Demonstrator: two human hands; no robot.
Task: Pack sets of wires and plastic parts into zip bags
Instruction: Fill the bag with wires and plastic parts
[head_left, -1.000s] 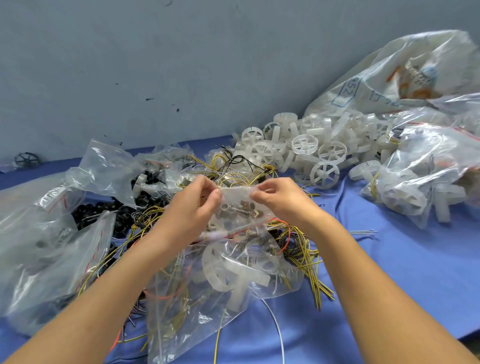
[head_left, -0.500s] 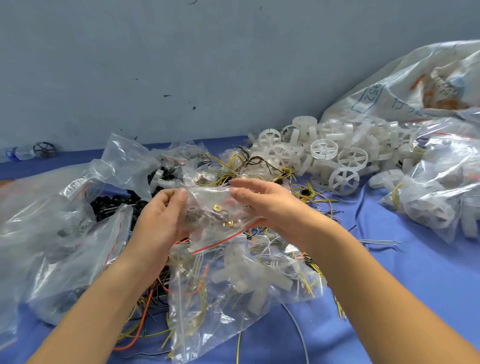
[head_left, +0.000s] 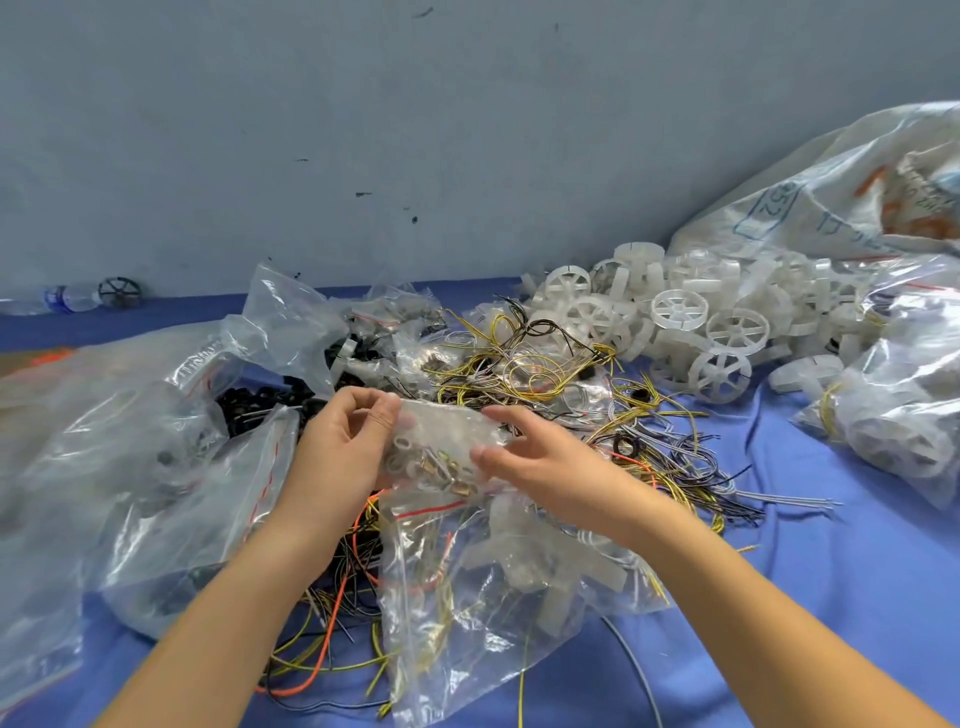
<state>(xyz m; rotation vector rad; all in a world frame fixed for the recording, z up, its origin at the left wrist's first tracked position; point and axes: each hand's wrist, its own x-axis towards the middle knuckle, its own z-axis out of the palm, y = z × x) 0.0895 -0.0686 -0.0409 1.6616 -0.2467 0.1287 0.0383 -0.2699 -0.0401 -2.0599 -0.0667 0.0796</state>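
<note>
Above the large zip bag (head_left: 498, 582), left hand (head_left: 340, 460) and right hand (head_left: 550, 470) each pinch an end of a small parts bag (head_left: 441, 449) — likely to slip it inside.

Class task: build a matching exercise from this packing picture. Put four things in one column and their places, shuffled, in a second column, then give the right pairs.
Things
1. small zip bag
2. white plastic wheels
3. water bottle
4. orange wire

Places
A. lying far left, by the wall
B. held between the left hand and right hand
C. heaped at the back right of the blue cloth
D. near the front, right beside the left forearm

Pairs: 1-B, 2-C, 3-A, 4-D
</note>
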